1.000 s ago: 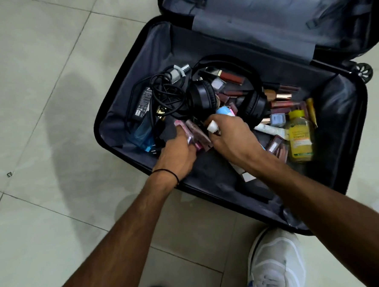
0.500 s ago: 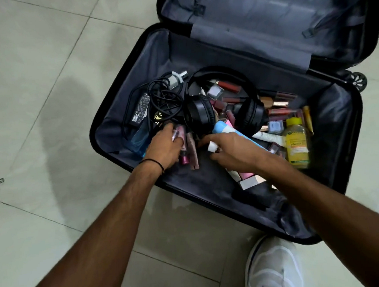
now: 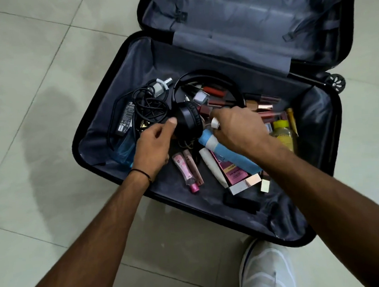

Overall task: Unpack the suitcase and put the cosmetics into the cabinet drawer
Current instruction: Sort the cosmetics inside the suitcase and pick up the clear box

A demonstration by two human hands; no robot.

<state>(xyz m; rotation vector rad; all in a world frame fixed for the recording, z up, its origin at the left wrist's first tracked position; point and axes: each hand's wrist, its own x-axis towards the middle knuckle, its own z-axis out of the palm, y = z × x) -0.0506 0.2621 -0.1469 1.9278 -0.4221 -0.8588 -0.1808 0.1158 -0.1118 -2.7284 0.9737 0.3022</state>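
Observation:
The black suitcase [image 3: 122, 76] lies open on the floor with cosmetics loose inside. My left hand [image 3: 154, 145] grips the left earcup of the black headphones [image 3: 188, 121], thumb on its front. My right hand [image 3: 238, 127] reaches over the other earcup and pinches a small white-capped tube [image 3: 215, 124]. Two pink lip gloss tubes [image 3: 184, 170] lie below my left hand. A blue tube [image 3: 229, 156], a white tube [image 3: 212, 166] and a pink box [image 3: 230, 173] lie under my right wrist. Several lipsticks [image 3: 263, 103] and a yellow bottle [image 3: 283, 133] sit to the right.
A black charger [image 3: 126, 118] with coiled cables [image 3: 148, 106] and a blue glass bottle [image 3: 123, 150] fill the suitcase's left side. The lid [image 3: 243, 18] stands open at the back. My white shoe [image 3: 267, 269] is on the tiled floor by the front edge.
My left hand let go of the pink lip gloss tubes, which now lie on the lining, and moved up onto the headphones' earcup. My right hand moved up over the headphones.

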